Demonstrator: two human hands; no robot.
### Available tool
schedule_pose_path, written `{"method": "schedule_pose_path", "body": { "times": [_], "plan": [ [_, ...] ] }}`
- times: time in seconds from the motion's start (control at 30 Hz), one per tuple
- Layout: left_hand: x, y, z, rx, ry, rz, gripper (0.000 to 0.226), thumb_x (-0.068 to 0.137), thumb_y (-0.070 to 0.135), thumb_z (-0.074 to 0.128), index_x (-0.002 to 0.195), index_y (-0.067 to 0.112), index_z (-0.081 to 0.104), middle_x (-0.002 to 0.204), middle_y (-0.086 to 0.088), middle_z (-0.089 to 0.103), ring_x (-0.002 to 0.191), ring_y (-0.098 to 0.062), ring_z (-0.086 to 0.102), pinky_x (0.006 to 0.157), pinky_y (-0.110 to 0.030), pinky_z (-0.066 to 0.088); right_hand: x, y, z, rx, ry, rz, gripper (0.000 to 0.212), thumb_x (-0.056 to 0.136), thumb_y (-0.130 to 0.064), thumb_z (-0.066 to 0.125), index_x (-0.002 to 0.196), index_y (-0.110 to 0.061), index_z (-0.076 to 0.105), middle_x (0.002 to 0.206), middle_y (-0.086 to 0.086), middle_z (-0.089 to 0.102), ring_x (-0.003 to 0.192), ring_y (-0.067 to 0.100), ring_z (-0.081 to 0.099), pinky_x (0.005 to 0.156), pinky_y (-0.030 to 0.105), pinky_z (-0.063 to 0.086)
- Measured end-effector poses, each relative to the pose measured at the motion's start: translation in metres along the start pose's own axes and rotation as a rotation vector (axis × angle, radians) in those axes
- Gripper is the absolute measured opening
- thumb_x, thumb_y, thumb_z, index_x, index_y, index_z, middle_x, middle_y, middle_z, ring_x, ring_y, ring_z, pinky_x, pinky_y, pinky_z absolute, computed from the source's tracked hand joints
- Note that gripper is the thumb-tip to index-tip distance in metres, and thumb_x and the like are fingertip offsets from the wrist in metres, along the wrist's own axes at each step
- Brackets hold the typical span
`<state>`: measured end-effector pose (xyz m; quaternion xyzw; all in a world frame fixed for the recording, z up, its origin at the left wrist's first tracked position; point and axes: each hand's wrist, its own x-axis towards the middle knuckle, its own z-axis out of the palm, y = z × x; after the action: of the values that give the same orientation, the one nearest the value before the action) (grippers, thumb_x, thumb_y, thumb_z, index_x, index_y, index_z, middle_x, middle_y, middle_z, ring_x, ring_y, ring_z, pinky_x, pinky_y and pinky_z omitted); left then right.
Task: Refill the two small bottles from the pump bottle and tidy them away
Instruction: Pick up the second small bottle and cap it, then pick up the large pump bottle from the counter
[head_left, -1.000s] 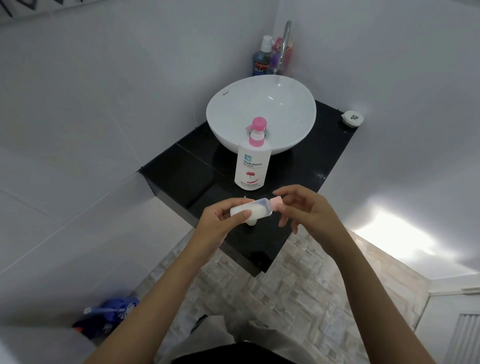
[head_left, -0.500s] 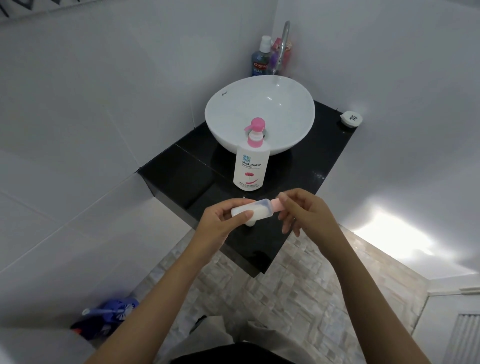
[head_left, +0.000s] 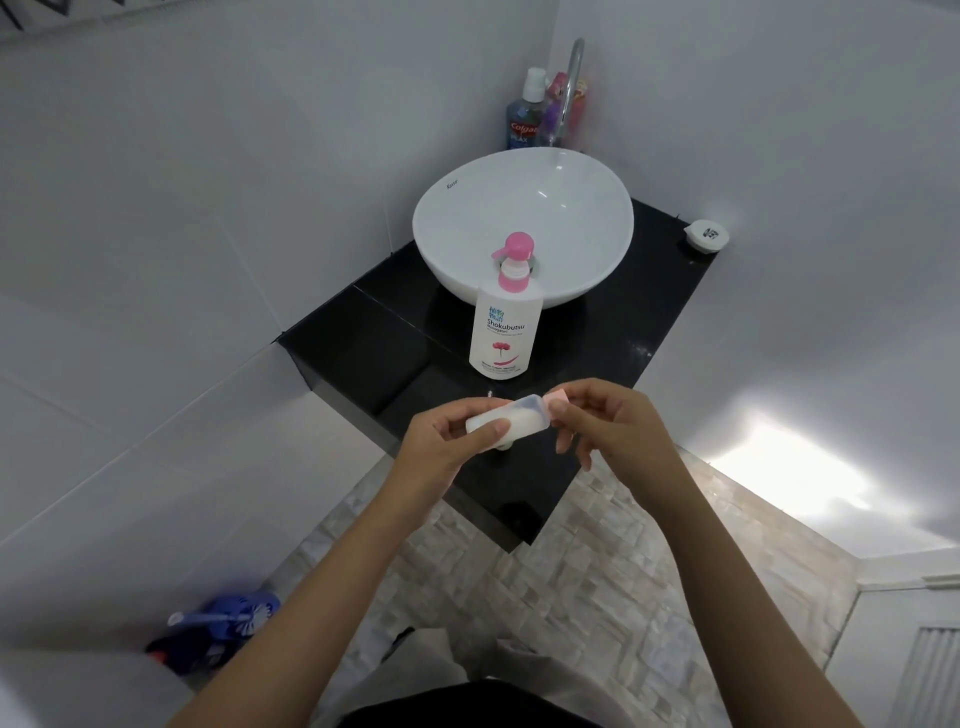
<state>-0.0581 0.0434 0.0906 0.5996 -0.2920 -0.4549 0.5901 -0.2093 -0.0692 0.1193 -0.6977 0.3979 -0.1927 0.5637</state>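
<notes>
A black counter (head_left: 363, 353) carries the basin and pump bottle (head_left: 500, 332). Nearer, the left hand (head_left: 447, 441) grips a small bottle (head_left: 511, 418) lying sideways, long axis left-right, its pink cap (head_left: 556, 399) pointing right, pinched by the right hand (head_left: 613, 431).

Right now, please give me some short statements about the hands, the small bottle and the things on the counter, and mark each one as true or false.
1. The left hand holds the small bottle lying nearly on its side. True.
2. The right hand rests on the pump bottle. False: its fingers are at the small bottle's pink cap.
3. The pump bottle stands upright on the black counter, in front of the sink. True.
4. The small bottle is empty. False: white liquid shows inside it.
5. The pump bottle has a blue pump head. False: it is pink.
</notes>
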Motion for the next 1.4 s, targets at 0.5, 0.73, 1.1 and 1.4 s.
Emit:
{"method": "schedule_pose_path", "body": {
  "times": [0.5, 0.73, 1.1, 1.4],
  "plan": [
    [0.015, -0.009, -0.016, 0.535, -0.063, -0.006, 0.039, 0.070, 0.019, 0.080, 0.102, 0.035, 0.064, 0.095, 0.014, 0.065, 0.087, -0.003, 0.060, 0.069, -0.014, 0.049, 0.000, 0.003, 0.021, -0.136, 0.053, -0.065, 0.034, 0.083, -0.023, 0.067, 0.117, -0.025, 0.060, 0.083, -0.001, 0.068, 0.060, 0.004, 0.061, 0.051, 0.005, 0.045],
    [0.050, -0.050, -0.027, 0.622, 0.078, -0.077, 0.033, 0.075, 0.015, 0.077, 0.104, 0.020, 0.063, 0.099, 0.008, 0.065, 0.092, -0.009, 0.061, 0.073, -0.018, 0.044, -0.001, 0.016, 0.020, -0.151, 0.206, 0.045, 0.021, 0.087, -0.030, 0.062, 0.105, -0.021, 0.066, 0.077, -0.005, 0.069, 0.059, 0.009, 0.065, 0.051, 0.007, 0.046],
    [0.081, -0.100, -0.037, 0.691, 0.038, -0.072, 0.033, 0.077, 0.010, 0.073, 0.107, 0.014, 0.058, 0.110, -0.003, 0.065, 0.098, -0.013, 0.057, 0.090, -0.032, 0.049, -0.010, 0.035, 0.035, -0.090, 0.305, 0.148, 0.011, 0.089, -0.026, 0.060, 0.094, -0.019, 0.066, 0.077, 0.003, 0.069, 0.060, 0.020, 0.066, 0.047, 0.009, 0.046],
    [0.088, -0.105, -0.044, 0.588, -0.014, -0.041, 0.042, 0.072, 0.006, 0.077, 0.109, 0.017, 0.060, 0.108, 0.002, 0.066, 0.102, -0.012, 0.060, 0.091, -0.026, 0.048, 0.008, 0.046, 0.034, -0.119, 0.285, 0.167, 0.018, 0.087, -0.027, 0.062, 0.099, -0.015, 0.068, 0.078, 0.004, 0.070, 0.059, 0.017, 0.065, 0.048, 0.009, 0.046]
  ]
}}
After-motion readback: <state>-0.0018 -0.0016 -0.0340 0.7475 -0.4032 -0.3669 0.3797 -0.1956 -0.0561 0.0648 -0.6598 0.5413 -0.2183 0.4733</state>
